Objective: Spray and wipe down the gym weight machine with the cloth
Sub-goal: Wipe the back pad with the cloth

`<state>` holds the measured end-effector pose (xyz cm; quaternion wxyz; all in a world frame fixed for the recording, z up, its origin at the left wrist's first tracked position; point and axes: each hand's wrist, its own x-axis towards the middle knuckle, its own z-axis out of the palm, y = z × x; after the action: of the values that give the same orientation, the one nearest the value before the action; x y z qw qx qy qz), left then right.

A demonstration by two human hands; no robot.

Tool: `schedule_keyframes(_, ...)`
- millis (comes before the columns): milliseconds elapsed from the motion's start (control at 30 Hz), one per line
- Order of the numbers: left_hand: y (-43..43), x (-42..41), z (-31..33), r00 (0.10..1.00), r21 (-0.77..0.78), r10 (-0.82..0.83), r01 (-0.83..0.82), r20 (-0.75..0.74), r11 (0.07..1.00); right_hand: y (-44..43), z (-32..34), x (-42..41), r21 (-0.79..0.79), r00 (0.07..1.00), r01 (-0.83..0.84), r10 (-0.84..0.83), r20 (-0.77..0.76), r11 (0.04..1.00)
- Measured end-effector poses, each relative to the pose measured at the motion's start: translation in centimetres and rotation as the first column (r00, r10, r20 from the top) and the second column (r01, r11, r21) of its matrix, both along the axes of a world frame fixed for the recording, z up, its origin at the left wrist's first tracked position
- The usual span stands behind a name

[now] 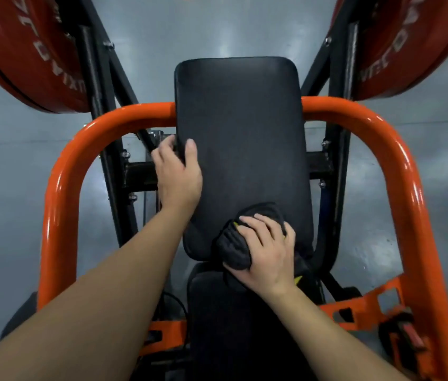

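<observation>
A red weight plate [24, 50] hangs far off to the left of the left hand [178, 180]. An orange frame bar [60, 188] bends around outside that hand. The left hand holds the left edge of the black back pad [239, 133]. Its thumb lies on top of the pad and its fingers curl around the side. I think this hand keeps the pad steady.

The pad is long and narrow. Its long way runs from the right hand [269, 257] straight away from the person, and the rounded far end points away too.

The right hand grips a bunched-up black cloth [233, 248] and presses it on the near end of the pad. The cloth sticks out to the left of the fingers. It is too crumpled to point any way.

This looks like the wiping step. No spray bottle shows. Next, the cloth should slide along the pad, away from the person, pressing flat the whole way.

Another red weight plate [409, 50] hangs far to the right of the right hand.
</observation>
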<state>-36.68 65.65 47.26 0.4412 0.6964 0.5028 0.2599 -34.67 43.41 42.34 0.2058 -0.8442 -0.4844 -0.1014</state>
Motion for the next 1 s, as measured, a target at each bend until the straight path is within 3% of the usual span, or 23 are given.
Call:
schedule_keyframes(67, -1.5, 0.7, -0.6, 0.989, 0.168, -0.094, 0.113, -0.117, 0.979, 1.1, 0.7, 2.8, 0.024, 0.997, 0.077, -0.077, 0.008, 0.997)
schedule_keyframes(100, -2.0, 1.1, -0.8, 0.978, 0.22, -0.112, 0.151, -0.177, 0.964, 2.0, 1.2, 4.9, 0.051, 0.98, 0.199, -0.198, -0.029, 0.979)
schedule_keyframes(200, -2.1, 1.9, -1.1, 0.953, 0.364, -0.096, 0.202, -0.288, 0.909, 6.2, 3.8, 12.0, 0.048, 0.819, 0.557, -0.539, -0.198, 0.829)
schedule_keyframes(300, 0.1, 4.0, 0.0, 0.953, 0.491, -0.102, 0.237, -0.286, 0.838, 10.6, 5.9, 16.6, -0.061, 0.767, 0.617, -0.617, -0.174, 0.784)
schedule_keyframes(400, 3.2, 7.6, 1.7, 0.946, 0.522, -0.107, 0.261, -0.307, 0.812, 14.3, 7.1, 18.9, -0.104, 0.748, 0.645, -0.653, -0.119, 0.757)
schedule_keyframes(533, 7.3, 14.2, 4.2, 0.93, 0.467, 0.122, 0.059, -0.347, 0.882, 15.8, 6.7, 21.0, -0.032, 0.791, 0.612, -0.612, 0.007, 0.79)
schedule_keyframes(633, 9.6, 16.3, 4.0, 0.83, 0.302, 0.37, -0.258, -0.417, 0.918, 15.1, 5.5, 21.0, 0.102, 0.812, 0.581, -0.584, -0.004, 0.807)
schedule_keyframes(700, 10.1, 16.7, 3.0, 0.773, 0.18, 0.432, -0.395, -0.464, 0.901, 15.2, 5.1, 21.3, 0.176, 0.818, 0.571, -0.573, -0.042, 0.802)
schedule_keyframes(867, 9.9, 16.9, 2.8, 0.783, 0.139, 0.43, -0.414, -0.449, 0.899, 14.6, 5.2, 21.4, 0.17, 0.865, 0.499, -0.501, -0.034, 0.85)
schedule_keyframes(1000, 10.2, 17.1, 2.5, 0.8, 0.13, 0.434, -0.42, -0.415, 0.898, 17.4, 6.9, 24.7, 0.165, 0.967, 0.236, -0.249, 0.061, 0.958)
